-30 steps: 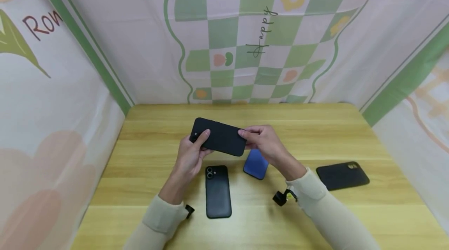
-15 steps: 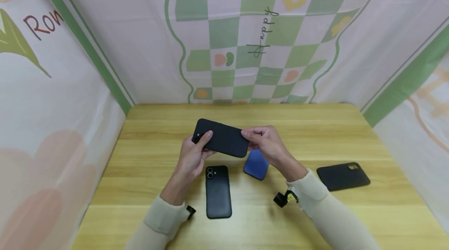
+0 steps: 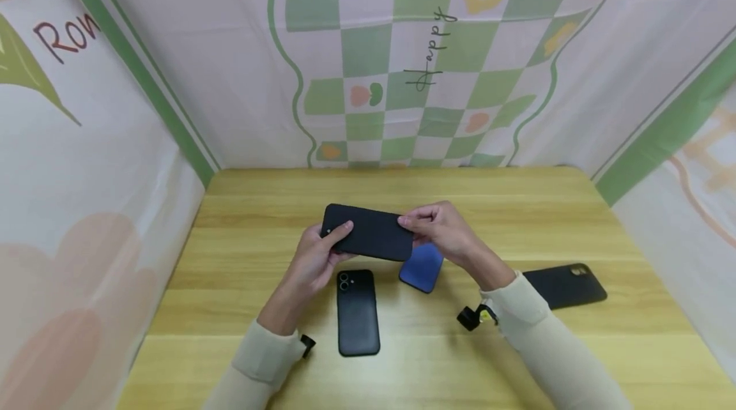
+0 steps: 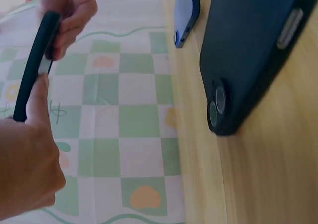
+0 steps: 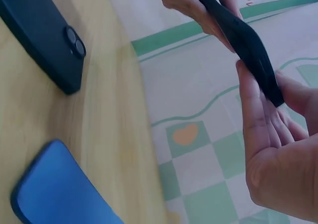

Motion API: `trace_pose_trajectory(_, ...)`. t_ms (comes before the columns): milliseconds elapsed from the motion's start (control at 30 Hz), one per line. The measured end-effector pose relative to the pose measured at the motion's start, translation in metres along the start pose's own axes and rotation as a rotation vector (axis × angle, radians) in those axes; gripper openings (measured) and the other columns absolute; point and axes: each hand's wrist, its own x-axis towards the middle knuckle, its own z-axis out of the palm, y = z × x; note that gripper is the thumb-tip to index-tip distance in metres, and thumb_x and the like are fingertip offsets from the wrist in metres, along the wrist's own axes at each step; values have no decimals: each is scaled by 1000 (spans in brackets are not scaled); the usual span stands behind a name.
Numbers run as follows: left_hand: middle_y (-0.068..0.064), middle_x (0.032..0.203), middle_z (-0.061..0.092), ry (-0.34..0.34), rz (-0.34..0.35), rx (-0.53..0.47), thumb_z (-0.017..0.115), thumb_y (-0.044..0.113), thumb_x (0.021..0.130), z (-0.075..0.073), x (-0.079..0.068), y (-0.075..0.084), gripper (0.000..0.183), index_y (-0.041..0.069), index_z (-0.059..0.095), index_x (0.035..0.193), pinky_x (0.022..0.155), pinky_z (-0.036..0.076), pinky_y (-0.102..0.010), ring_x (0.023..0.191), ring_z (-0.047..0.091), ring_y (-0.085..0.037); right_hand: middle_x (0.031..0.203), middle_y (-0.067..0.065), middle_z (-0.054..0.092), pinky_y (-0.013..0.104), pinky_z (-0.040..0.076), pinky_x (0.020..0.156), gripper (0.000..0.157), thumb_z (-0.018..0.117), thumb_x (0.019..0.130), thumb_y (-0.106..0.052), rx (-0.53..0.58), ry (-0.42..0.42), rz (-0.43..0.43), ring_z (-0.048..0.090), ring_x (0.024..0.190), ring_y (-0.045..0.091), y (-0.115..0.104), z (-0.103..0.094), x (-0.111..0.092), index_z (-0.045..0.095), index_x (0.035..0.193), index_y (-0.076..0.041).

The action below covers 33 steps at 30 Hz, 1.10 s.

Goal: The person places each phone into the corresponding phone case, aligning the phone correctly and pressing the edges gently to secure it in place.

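Note:
A black phone case [image 3: 374, 234] is held up over the table, lying lengthwise between both hands. My left hand [image 3: 310, 261] grips its left end, thumb across the flat back near the camera opening. At the opposite end my right hand [image 3: 445, 231] pinches the edge between thumb and fingers. The right wrist view shows the case [image 5: 241, 40] edge-on and slightly bowed. Below the hands lies a dark phone [image 3: 358, 314] with two camera lenses. A blue phone [image 3: 421, 267] lies partly hidden behind the held case and the right hand.
Another black phone case [image 3: 566, 285], with a camera cutout, lies at the right of the wooden table [image 3: 241, 205], partly covered by the right sleeve. Printed fabric [image 3: 241, 78] encloses the table's back and sides. Small black cameras [image 3: 468, 318] stick out from the wrists.
Both hands have carried the black phone case slightly right and toward me, and it lies closer to level. My right forearm has shifted a little right. The things on the table stay put.

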Motion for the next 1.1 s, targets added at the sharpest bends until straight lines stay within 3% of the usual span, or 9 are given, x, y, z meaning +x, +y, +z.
trace_pose_trajectory(167,-26,140,63,-28,-102,113,60,14,109,-5,1,-1,46,-9,49,147,97,59,-34,121,70,-30,89,12,81,43,66,74,26,75,101,-17,-237,-75,13,78,76,25,-12,-11,-1,78,110,7)
trace_pose_trajectory(267,-22,131,69,-29,-115,157,63,17,109,-4,1,-4,45,-8,52,144,93,60,-32,113,74,-27,86,12,80,42,66,73,24,76,100,-20,-318,-98,5,77,73,26,-21,-12,-1,80,107,3)
trace_pose_trajectory(567,-9,109,76,52,-50,156,64,19,109,1,1,-2,36,-4,55,136,71,60,-18,92,77,-13,89,10,81,38,66,76,28,76,100,-18,-199,-9,26,77,75,24,-20,-8,-2,77,113,7)
trace_pose_trajectory(633,-10,113,76,67,-45,156,63,20,109,1,0,-1,37,-2,55,137,73,60,-19,94,76,-14,89,10,81,36,66,76,29,77,99,-18,-191,4,20,77,75,23,-19,-8,-2,76,112,8)
trace_pose_trajectory(700,-13,123,73,75,-31,135,63,20,109,2,0,-1,40,-3,54,141,83,62,-23,102,76,-15,88,10,80,36,66,76,28,77,99,-18,-184,2,15,77,74,23,-18,-7,-2,76,110,8)
trace_pose_trajectory(800,-19,134,68,93,1,104,64,20,108,3,1,-1,46,-4,51,144,95,59,-30,114,73,-21,88,12,80,44,66,78,27,76,100,-18,-147,-33,19,78,76,27,-16,-4,-4,74,106,8)
trace_pose_trajectory(933,-22,136,66,130,33,81,66,19,107,5,3,-1,46,-6,51,143,96,59,-31,115,73,-23,88,16,79,52,64,83,24,74,101,-15,-70,-71,35,80,84,32,-12,0,-5,68,98,9)
trace_pose_trajectory(1100,-21,134,67,151,37,73,65,19,108,6,4,0,45,-6,52,142,95,59,-30,113,74,-23,92,18,80,46,65,82,19,74,99,-8,0,-87,46,80,86,30,-9,2,-6,69,103,10)
